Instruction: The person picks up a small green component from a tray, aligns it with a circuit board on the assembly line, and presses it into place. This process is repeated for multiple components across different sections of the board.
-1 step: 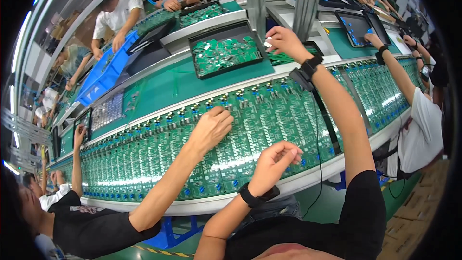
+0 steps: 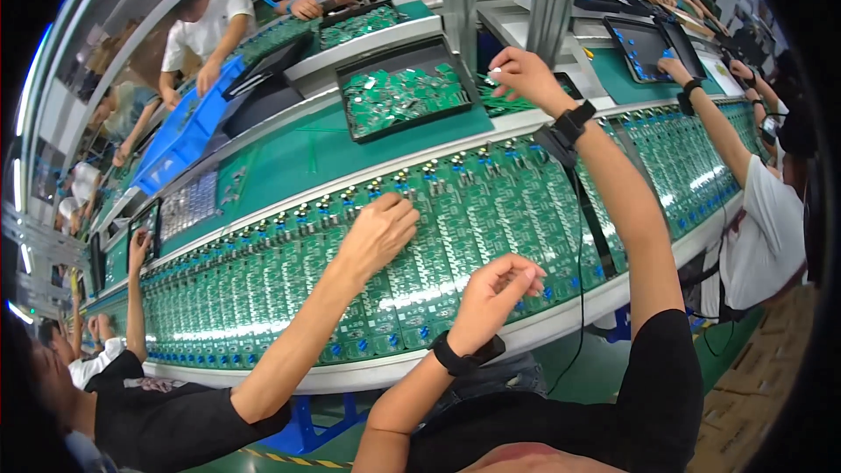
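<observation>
My left hand [image 2: 498,296], with a black band at its wrist, hovers over the near part of a long row of green circuit boards [image 2: 447,250]. Its fingers are loosely curled, the thumb apart from the palm, and nothing shows in them. Further off, my right hand [image 2: 531,81] is raised beside a black tray [image 2: 407,127] of small green boards. Between its thumb and fingers is a small whitish piece [image 2: 494,76], too small to name. Partly hidden under that hand lies another dark tray [image 2: 568,86] with green strips.
A co-worker's hand [image 2: 381,229] reaches in from the left over the boards. Metal posts [image 2: 458,9] rise behind the trays. A blue bin [image 2: 180,144] stands at the far left, and a black cable [image 2: 582,271] hangs across the line. Other people work along both sides.
The whole view has shifted slightly, so the line and trays sit a little further left. Both my hands keep nearly the same pose.
</observation>
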Motion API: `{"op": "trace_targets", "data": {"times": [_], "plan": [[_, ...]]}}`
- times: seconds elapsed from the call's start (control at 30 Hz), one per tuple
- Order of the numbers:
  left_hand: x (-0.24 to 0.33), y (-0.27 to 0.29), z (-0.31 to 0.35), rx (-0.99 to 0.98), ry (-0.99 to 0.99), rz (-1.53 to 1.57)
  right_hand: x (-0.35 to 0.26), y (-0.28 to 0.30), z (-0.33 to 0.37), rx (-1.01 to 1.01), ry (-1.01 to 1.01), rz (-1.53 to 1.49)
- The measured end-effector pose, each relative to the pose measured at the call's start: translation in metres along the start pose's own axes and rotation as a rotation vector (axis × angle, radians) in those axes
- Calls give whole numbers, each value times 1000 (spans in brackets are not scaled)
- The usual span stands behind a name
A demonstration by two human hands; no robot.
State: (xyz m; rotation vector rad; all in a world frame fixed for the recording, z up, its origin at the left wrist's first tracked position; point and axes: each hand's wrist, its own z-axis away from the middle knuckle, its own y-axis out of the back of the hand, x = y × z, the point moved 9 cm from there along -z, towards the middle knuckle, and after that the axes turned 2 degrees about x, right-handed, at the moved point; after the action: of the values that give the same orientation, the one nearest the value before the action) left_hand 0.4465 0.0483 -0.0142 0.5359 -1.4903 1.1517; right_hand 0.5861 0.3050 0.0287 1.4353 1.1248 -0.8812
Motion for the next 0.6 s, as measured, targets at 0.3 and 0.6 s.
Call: {"op": "trace_targets", "data": {"times": [0.3, 0.6], "plan": [[-11, 4, -1, -42, 56, 96, 72, 161, 114, 261, -129, 454], [-17, 16, 3, 35, 82, 110, 68, 155, 143, 294, 147, 633]]}}
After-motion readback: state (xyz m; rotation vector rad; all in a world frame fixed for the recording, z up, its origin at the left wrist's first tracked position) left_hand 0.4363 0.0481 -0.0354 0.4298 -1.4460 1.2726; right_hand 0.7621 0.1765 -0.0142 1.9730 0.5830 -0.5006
